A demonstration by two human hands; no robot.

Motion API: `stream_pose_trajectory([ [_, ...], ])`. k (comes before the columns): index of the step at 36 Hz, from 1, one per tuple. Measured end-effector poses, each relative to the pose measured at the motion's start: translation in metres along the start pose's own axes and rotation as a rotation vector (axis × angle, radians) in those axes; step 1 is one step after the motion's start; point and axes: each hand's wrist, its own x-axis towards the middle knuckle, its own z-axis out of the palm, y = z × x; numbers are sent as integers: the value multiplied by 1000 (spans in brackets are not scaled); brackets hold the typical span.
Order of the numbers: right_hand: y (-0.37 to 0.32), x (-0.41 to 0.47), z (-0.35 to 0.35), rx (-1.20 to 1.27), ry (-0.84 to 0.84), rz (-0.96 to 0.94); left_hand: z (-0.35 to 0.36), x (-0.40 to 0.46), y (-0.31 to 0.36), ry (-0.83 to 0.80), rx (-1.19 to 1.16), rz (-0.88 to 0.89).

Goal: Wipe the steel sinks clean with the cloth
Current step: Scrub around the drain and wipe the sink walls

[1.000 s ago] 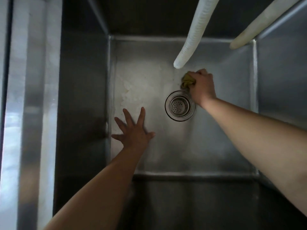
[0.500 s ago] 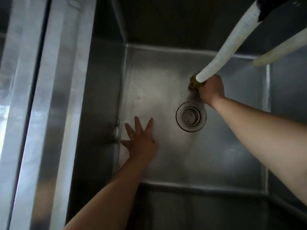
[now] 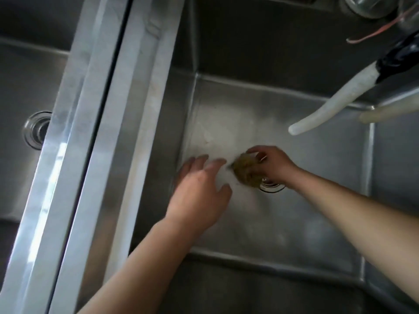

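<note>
I look down into a deep steel sink [image 3: 294,223]. My right hand [image 3: 275,165] is shut on a bunched yellow-green cloth [image 3: 246,172] and holds it on the sink floor, over the left part of the round drain [image 3: 272,185]. My left hand [image 3: 199,193] hovers open, fingers spread, just left of the cloth and near the sink's left wall. A pale, hazy patch covers the floor behind both hands. Most of the drain is hidden by the cloth and my right hand.
Two white hoses [image 3: 326,105] hang into the sink from the upper right, one wrapped in black tape. A steel divider rim [image 3: 95,132] separates this basin from a second sink at the left with its own drain [image 3: 37,129].
My right hand has dragged the cloth from behind the drain forward and left onto it. My left hand has lifted off the floor and moved towards the cloth. The view has shifted left.
</note>
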Motion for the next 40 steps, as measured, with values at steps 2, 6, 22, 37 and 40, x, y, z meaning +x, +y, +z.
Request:
stream_pose_trajectory([
  [2, -6, 0, -12, 353, 18, 87, -32, -7, 6, 161, 69, 137],
  [6, -14, -4, -17, 665, -53, 184, -82, -7, 7, 484, 260, 276],
  [22, -23, -39, 1, 1360, -94, 442, -100, 15, -26, 320, 719, 121],
  [37, -86, 13, 26, 191, 799, 17, -97, 17, -24, 388, 703, 139],
  [40, -106, 59, 27, -28, 651, -57, -95, 18, -26, 411, 705, 149],
])
